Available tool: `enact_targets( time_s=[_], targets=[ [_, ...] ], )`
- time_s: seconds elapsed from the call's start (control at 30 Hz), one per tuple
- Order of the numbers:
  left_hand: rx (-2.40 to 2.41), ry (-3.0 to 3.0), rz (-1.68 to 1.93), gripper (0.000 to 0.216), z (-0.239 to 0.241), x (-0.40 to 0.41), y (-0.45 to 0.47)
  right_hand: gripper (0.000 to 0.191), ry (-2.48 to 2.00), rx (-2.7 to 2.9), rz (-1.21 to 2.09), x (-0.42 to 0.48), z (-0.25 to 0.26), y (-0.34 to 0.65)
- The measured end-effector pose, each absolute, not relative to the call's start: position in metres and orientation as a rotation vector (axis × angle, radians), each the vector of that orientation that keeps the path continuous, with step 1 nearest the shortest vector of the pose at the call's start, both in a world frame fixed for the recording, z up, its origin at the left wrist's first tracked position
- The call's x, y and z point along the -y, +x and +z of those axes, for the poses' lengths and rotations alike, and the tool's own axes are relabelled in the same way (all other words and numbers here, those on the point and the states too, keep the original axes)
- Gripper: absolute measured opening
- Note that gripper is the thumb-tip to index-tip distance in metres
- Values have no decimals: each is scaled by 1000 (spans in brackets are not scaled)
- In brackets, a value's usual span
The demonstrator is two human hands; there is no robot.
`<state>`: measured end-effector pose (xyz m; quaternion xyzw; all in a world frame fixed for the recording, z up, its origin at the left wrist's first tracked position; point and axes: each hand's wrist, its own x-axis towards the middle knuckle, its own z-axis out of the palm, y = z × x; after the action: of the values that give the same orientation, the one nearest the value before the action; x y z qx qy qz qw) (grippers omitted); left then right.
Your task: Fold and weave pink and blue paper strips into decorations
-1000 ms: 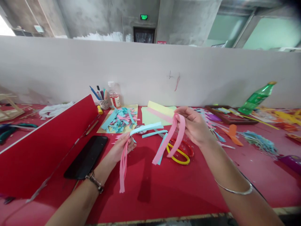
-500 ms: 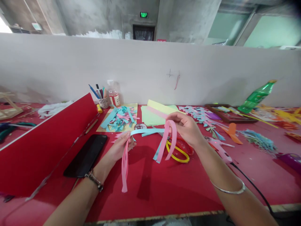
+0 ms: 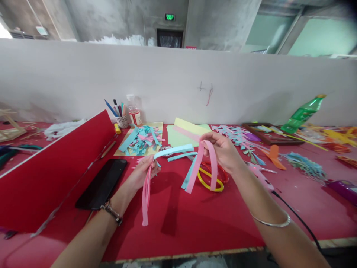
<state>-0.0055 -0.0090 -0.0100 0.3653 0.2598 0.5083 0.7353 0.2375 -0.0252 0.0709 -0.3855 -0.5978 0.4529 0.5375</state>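
Pinched in my left hand (image 3: 144,173) are several pink paper strips (image 3: 146,203) that hang down, with a blue paper strip (image 3: 175,149) reaching right from the fingertips. My right hand (image 3: 220,150) is closed on the top of pink paper strips (image 3: 196,171) that drape over the fingers. Behind these strips a blue strip (image 3: 189,178) slants down to the table. Scissors with yellow and red handles (image 3: 210,182) lie beneath my right hand, partly covered by the paper.
A black phone (image 3: 102,184) lies left of my left hand, beside a red board (image 3: 55,167). Cut paper scraps (image 3: 143,139) are heaped behind it. A pink glue gun (image 3: 260,176) with a cord sits right of my right forearm. A green bottle (image 3: 304,113) leans over a tray (image 3: 275,136).
The blue strip's right end has come away from my right hand's strips and now points up freely. The draped pink strips have spread wider apart. Both hands have barely moved.
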Motion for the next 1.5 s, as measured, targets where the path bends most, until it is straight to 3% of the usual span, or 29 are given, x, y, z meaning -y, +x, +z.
enact_targets(
  time_s=[0.37, 0.6, 1.33, 1.5],
  targets=[
    [-593, 822, 1110, 27, -7, 12, -4, 16, -902, 1425, 1130, 27, 76, 230],
    [-591, 880, 1106, 28, -5, 12, -3, 12, -963, 1515, 999, 22, 72, 230],
    [-557, 925, 1126, 30, -6, 13, -4, 14, -951, 1372, 1288, 27, 75, 226],
    [-586, 976, 1102, 29, -8, 12, -4, 15, -972, 1449, 1190, 27, 72, 225]
  ],
)
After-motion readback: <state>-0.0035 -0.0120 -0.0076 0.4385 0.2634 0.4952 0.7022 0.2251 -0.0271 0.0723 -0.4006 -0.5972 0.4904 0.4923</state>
